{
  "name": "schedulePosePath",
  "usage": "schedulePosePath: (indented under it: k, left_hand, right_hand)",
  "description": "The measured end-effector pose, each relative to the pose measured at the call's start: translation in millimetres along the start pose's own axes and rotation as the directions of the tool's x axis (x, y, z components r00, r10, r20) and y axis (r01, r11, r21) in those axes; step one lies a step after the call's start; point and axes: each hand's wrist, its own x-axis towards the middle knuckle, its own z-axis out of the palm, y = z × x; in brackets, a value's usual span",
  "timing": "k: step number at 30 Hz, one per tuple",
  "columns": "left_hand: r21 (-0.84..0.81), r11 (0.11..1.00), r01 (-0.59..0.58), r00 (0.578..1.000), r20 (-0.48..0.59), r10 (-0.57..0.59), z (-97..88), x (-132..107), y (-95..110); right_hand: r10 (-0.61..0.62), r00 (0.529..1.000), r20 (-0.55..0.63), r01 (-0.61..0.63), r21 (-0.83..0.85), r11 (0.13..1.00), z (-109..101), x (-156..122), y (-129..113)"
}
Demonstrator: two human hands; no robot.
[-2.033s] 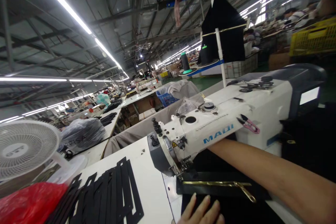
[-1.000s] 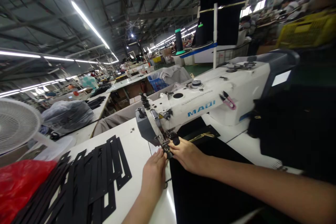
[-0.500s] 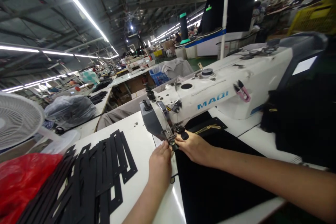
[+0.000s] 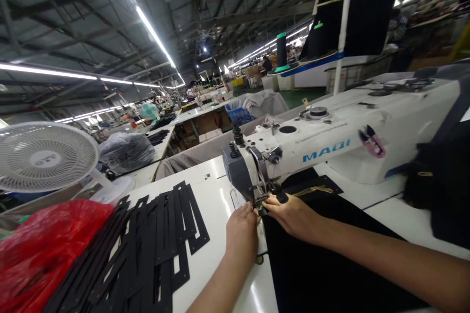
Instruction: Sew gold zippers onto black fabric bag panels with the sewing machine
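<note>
Both hands are at the needle end of a white sewing machine (image 4: pixel 330 139). My left hand (image 4: pixel 242 234) is closed, its fingertips bunched just left of the presser foot; what they pinch is hidden. Across from it, my right hand (image 4: pixel 295 216) presses its closed fingers on the edge of a large black fabric piece (image 4: pixel 312 269), beside the foot. This fabric lies flat under my right forearm and past the table's front edge. A gold zipper strip (image 4: pixel 312 190) lies on black material behind my right hand.
Black slotted strips (image 4: pixel 147 249) are piled on the left of the table, beside a red plastic bag (image 4: pixel 47 254) and a white fan (image 4: pixel 47 156). Pink-handled snips (image 4: pixel 372 142) rest against the machine arm. Dark material (image 4: pixel 440 186) sits at the right.
The camera view has shifted, so the machine, table and hands appear further right and slightly lower. Both hands keep their places beside the presser foot, with little visible movement of the fabric.
</note>
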Motion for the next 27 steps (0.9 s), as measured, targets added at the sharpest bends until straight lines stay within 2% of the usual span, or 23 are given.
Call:
schedulePosePath:
  k: [9,15,18,21,23,24,25,27]
  left_hand:
    - [-0.032,0.999,0.013,1.000,0.022,-0.013,-4.1,-1.3,3.3]
    - [-0.042,0.999,0.013,1.000,0.019,-0.012,-3.7,-3.9,4.7]
    - [-0.088,0.993,0.076,0.997,0.006,-0.075,-2.8,-4.3,3.0]
    - [-0.232,0.946,0.226,0.972,-0.006,-0.234,-11.4,-6.3,6.6]
    - [-0.415,0.843,0.343,0.932,0.035,-0.362,-21.5,-11.7,13.1]
    - [-0.516,0.750,0.414,0.897,0.090,-0.433,-26.2,-16.3,17.3]
    - [-0.610,0.623,0.490,0.848,0.165,-0.504,-29.9,-22.2,21.8]
    - [-0.727,0.294,0.621,0.707,0.357,-0.611,-33.5,-37.1,31.6]
  right_hand:
    - [-0.015,0.995,-0.096,0.019,0.039,0.999,5.6,-5.6,3.0]
    - [0.039,0.990,-0.133,-0.029,0.074,0.997,5.7,-7.7,-3.2]
    - [0.078,0.984,-0.160,-0.076,0.021,0.997,9.9,-6.0,-2.9]
    - [0.134,0.976,-0.171,-0.152,-0.094,0.984,13.5,-9.7,-4.1]
    - [0.142,0.980,-0.137,-0.163,-0.154,0.975,13.7,-20.9,-9.4]
    - [0.131,0.984,-0.119,-0.151,-0.176,0.973,13.1,-29.8,-14.1]
    - [0.115,0.987,-0.113,-0.136,-0.195,0.971,12.0,-40.8,-20.0]
    - [0.076,0.987,-0.142,-0.106,-0.223,0.969,8.5,-67.0,-35.4]
